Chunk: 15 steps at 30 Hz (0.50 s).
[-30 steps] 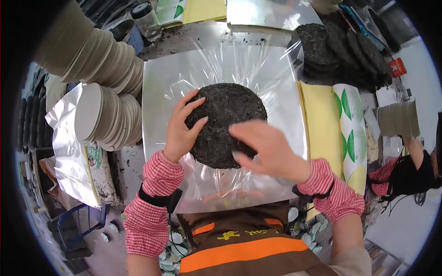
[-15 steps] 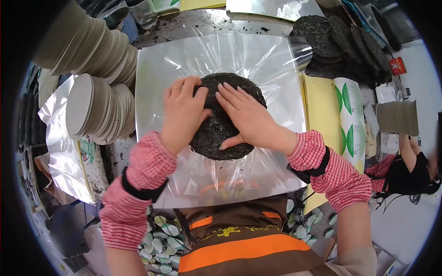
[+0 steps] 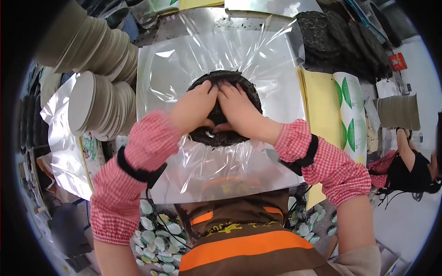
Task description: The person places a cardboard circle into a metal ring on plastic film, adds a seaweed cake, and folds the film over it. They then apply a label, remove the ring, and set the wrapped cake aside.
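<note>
A dark round cake of what looks like dried seaweed [image 3: 200, 136] lies on crinkled clear film [image 3: 258, 50] spread over a pale sheet [image 3: 154, 124]. My left hand [image 3: 195, 106] grips the cake's top from the left, fingers bent inward. From the other side my right hand [image 3: 239, 108] bears on it too, fingers curled and close to the left fingertips. Both thumbs point toward each other over the near part of the cake. A small shiny patch shows just below the thumbs. The fingers hide most of the cake's middle.
Stacks of round grey card discs [image 3: 83, 103] stand at left. Similar dark cakes [image 3: 340, 41] are piled at back right. Yellow paper [image 3: 317, 106] and green-printed white sheets [image 3: 352, 119] lie at right. Another person [image 3: 405, 168] handles a disc stack [image 3: 398, 112] at far right.
My hands have come together over the cake, and the right fingers, flat before, are now curled. The film's far edge has risen and spread. The cake sits slightly nearer the back.
</note>
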### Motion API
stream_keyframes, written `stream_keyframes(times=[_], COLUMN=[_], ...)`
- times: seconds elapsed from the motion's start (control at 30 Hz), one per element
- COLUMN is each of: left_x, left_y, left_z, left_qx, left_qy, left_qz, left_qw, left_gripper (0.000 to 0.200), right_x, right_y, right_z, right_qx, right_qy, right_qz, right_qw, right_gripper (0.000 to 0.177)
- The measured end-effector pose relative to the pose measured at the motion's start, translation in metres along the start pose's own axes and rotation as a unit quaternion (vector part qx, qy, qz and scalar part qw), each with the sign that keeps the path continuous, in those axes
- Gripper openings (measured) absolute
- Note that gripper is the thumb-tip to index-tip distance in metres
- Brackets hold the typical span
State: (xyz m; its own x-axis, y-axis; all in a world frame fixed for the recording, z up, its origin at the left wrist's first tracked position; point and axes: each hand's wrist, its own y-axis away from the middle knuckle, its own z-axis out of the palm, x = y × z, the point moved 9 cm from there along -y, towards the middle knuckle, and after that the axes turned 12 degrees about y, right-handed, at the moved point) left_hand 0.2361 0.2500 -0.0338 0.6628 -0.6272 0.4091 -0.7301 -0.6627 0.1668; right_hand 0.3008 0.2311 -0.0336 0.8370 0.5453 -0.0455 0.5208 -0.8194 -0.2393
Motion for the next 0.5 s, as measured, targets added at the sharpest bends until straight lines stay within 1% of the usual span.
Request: stream_keyframes(times=[0.03, 0.07, 0.1, 0.13, 0.17, 0.23, 0.27, 0.3, 0.37, 0.4, 0.43, 0.47, 0.5], left_x=[0.007, 0.010, 0.027, 0.040, 0.042, 0.044, 0.037, 0.038, 0.031, 0.031, 0.031, 0.033, 0.035], left_y=[0.014, 0.028, 0.050, 0.066, 0.070, 0.071, 0.057, 0.049, 0.037, 0.038, 0.044, 0.053, 0.062], left_z=[-0.022, -0.029, -0.042, -0.048, -0.043, -0.009, 0.004, 0.009, 0.027, 0.023, 0.019, 0.008, -0.007], left_qx=[0.116, 0.116, 0.129, 0.141, 0.140, 0.040, -0.005, -0.005, -0.070, -0.076, -0.075, -0.047, -0.016], left_qy=[0.089, 0.085, 0.083, 0.082, 0.085, 0.036, 0.029, 0.033, -0.022, 0.004, 0.004, 0.051, 0.097], left_qz=[0.102, 0.106, 0.148, 0.189, 0.188, 0.170, 0.131, 0.130, 0.071, 0.063, 0.061, 0.090, 0.122], left_qw=[0.984, 0.984, 0.977, 0.968, 0.968, 0.984, 0.991, 0.991, 0.995, 0.995, 0.995, 0.993, 0.988], left_gripper=[0.054, 0.054, 0.042, 0.031, 0.031, 0.026, 0.027, 0.027, 0.027, 0.026, 0.026, 0.027, 0.028], right_x=[0.011, 0.016, 0.018, 0.015, 0.016, 0.006, 0.003, -0.002, -0.004, -0.004, -0.002, 0.003, 0.014], right_y=[0.007, 0.010, 0.016, 0.023, 0.028, 0.041, 0.037, 0.030, 0.023, 0.024, 0.028, 0.034, 0.042], right_z=[-0.003, -0.019, -0.033, -0.066, -0.065, -0.037, -0.020, -0.015, 0.008, 0.007, -0.009, -0.026, -0.044], right_qx=[0.006, -0.024, -0.058, 0.032, 0.030, -0.082, -0.094, -0.099, -0.202, -0.200, -0.131, -0.059, 0.015], right_qy=[0.003, -0.119, -0.241, -0.197, -0.198, -0.113, -0.081, -0.082, -0.013, -0.011, -0.071, -0.129, -0.184], right_qz=[0.004, -0.002, -0.009, -0.062, -0.061, -0.103, -0.084, -0.085, -0.073, -0.076, -0.056, -0.036, -0.017], right_qw=[1.000, 0.993, 0.969, 0.978, 0.978, 0.985, 0.989, 0.988, 0.977, 0.977, 0.987, 0.989, 0.983], right_gripper=[0.066, 0.050, 0.034, 0.019, 0.019, 0.023, 0.027, 0.027, 0.031, 0.031, 0.025, 0.021, 0.022])
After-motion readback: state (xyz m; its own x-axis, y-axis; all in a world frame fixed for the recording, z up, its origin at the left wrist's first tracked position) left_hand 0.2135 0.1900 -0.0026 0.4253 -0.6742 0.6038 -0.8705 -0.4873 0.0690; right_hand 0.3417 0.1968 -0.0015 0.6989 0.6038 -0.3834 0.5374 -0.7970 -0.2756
